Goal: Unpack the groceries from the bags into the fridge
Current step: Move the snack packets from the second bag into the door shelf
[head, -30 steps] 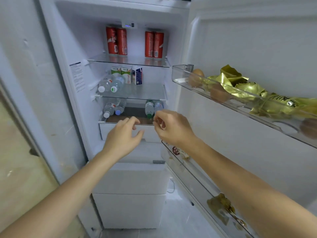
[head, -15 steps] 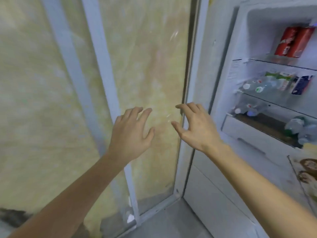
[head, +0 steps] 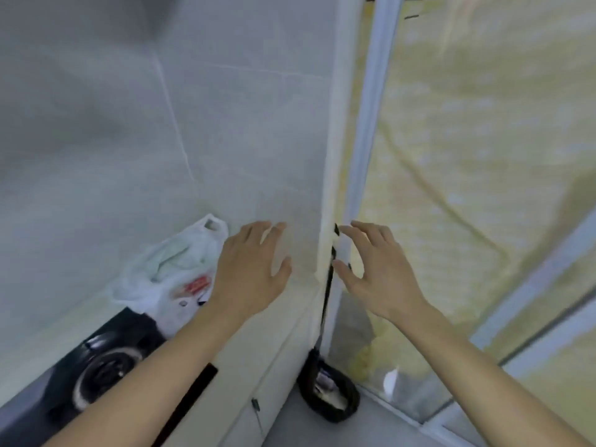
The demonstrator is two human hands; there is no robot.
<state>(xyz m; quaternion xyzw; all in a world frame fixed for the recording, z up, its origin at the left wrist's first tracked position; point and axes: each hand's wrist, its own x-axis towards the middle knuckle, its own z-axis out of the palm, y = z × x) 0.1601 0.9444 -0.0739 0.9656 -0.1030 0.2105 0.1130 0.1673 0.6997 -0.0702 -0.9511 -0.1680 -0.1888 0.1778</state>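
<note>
bag: white plastic grocery bag [head: 175, 269] sitting on tabletop [head: 64, 317] at 9 o'clock | hands: left hand [head: 248, 272] and right hand [head: 377, 269] hovering, fingers spread, holding nothing | handling: looking soft, light, slippery; judging handle loops best grip

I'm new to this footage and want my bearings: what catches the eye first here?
Two bare hands reach forward mid-frame, the left hand and right hand, both open and holding nothing. Just beyond the left hand, a white plastic grocery bag sits on the counter beside a black stove burner. Low in the corner, a dark bin stands on the floor.
</note>
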